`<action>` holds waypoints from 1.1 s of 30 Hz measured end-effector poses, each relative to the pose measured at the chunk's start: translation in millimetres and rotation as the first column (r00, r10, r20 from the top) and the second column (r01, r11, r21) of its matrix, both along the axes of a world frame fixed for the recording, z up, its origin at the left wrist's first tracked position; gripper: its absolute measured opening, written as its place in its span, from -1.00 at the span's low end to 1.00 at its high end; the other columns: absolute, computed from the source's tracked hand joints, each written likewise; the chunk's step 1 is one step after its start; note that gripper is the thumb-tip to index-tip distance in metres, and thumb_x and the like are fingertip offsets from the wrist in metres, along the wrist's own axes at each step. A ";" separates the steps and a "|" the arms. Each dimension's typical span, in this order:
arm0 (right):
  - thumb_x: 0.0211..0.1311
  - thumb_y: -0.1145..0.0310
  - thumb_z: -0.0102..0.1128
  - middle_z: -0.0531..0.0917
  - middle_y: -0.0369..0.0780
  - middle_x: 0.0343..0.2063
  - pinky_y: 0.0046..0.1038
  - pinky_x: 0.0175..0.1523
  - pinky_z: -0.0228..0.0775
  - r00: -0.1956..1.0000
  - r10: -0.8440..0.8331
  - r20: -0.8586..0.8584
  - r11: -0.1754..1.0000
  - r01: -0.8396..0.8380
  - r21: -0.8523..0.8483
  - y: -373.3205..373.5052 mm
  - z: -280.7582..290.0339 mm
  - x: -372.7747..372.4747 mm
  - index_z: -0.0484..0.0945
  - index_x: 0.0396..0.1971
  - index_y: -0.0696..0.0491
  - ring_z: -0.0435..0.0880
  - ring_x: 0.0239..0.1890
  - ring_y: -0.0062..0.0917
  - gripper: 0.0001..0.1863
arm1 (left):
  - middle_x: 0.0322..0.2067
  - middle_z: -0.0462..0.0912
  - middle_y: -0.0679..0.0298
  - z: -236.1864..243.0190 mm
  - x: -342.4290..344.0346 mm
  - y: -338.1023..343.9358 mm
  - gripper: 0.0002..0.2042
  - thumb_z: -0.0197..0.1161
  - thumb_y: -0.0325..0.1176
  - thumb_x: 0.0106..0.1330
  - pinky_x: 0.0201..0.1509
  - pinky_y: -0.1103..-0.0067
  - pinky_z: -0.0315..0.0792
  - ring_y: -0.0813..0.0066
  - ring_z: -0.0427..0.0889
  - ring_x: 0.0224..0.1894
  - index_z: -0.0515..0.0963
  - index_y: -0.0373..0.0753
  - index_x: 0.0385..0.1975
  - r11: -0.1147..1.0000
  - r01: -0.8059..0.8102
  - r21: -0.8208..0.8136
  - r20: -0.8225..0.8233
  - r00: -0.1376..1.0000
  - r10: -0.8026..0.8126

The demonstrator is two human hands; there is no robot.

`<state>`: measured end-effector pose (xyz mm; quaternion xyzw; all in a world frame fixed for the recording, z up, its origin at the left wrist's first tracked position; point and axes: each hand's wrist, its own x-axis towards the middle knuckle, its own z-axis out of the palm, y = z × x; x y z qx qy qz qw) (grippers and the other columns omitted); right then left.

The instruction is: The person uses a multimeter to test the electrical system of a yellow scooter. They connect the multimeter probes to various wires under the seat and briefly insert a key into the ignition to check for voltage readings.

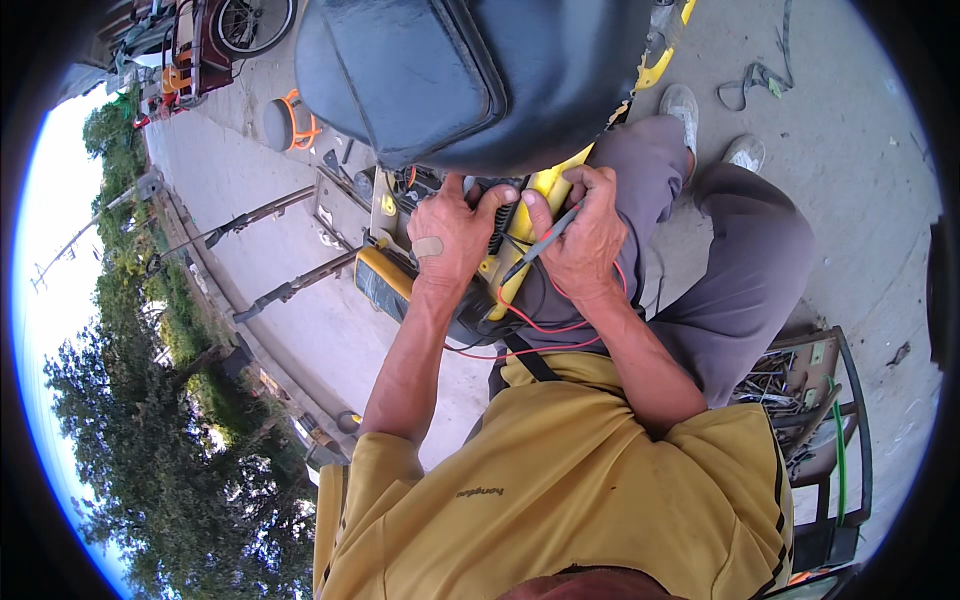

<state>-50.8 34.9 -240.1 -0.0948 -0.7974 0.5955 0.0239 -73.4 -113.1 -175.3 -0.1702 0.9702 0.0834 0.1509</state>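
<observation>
In my right hand [585,235] is a slim grey and black test probe [548,240], gripped between fingers and thumb beside a scooter's yellow body panel [548,180]. My left hand [452,230], with a tan plaster on its back, reaches in under the raised edge of the black seat [430,75]. Its fingers are bent and their tips hidden among dark parts, so what they pinch I cannot make out. A black coiled spring [497,225] shows between the hands. Left of my left wrist rests a yellow and black multimeter [385,280]. A thin red lead [545,328] loops below my right hand.
A round orange-framed stool [290,122] stands at the far left, near a dark red wheeled vehicle [215,50]. To my right is a metal tray of tools [775,385] on a frame. A strap [755,80] lies on the concrete. My knees flank the scooter's right side.
</observation>
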 end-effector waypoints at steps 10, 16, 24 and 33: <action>0.16 0.16 0.54 0.47 -0.18 -0.32 -0.24 -0.41 0.42 1.000 -0.004 -0.009 1.000 0.004 0.010 0.4 0.8 3.9 0.43 -0.06 0.09 0.58 -0.46 -0.27 -0.48 | -0.59 0.70 0.14 -3.7 6.6 2.2 -0.37 0.47 0.21 0.15 -0.27 0.19 0.54 -0.02 0.73 -0.44 0.65 -0.32 -0.10 0.999 -0.043 0.010 -0.056 0.997 0.043; 0.27 0.11 0.43 0.50 -0.14 -0.28 -0.19 -0.32 0.44 0.999 0.040 0.001 0.999 -0.040 0.033 6.9 3.6 1.1 0.40 -0.01 0.09 0.62 -0.37 -0.22 -0.49 | -0.52 0.72 0.13 -0.8 -5.2 -6.6 -0.39 0.51 0.18 0.11 -0.20 0.22 0.55 0.01 0.75 -0.36 0.63 -0.34 -0.18 0.991 -0.018 0.133 -0.047 0.999 0.024; 0.13 0.11 0.51 0.49 -0.06 -0.05 -0.06 -0.08 0.51 0.995 0.013 0.097 0.996 -0.022 0.092 -5.4 16.8 4.3 0.29 0.17 0.09 0.65 -0.09 -0.03 -0.26 | -0.39 0.74 0.10 18.1 -8.6 -6.4 -0.45 0.51 0.07 0.15 -0.09 0.21 0.53 -0.02 0.74 -0.22 0.59 -0.29 -0.09 0.984 0.023 0.178 0.063 0.997 -0.034; 0.03 0.19 0.56 0.32 0.07 0.05 -0.02 0.09 0.49 0.968 0.028 0.248 0.985 -0.069 0.158 -12.0 34.9 -8.1 -0.12 0.51 0.10 0.56 0.05 0.13 0.19 | -0.41 0.72 -0.05 -7.6 6.9 -20.3 -0.55 0.42 -0.01 0.26 -0.13 0.13 0.50 -0.15 0.72 -0.25 0.59 -0.36 -0.26 0.973 0.048 0.228 -0.115 0.993 -0.022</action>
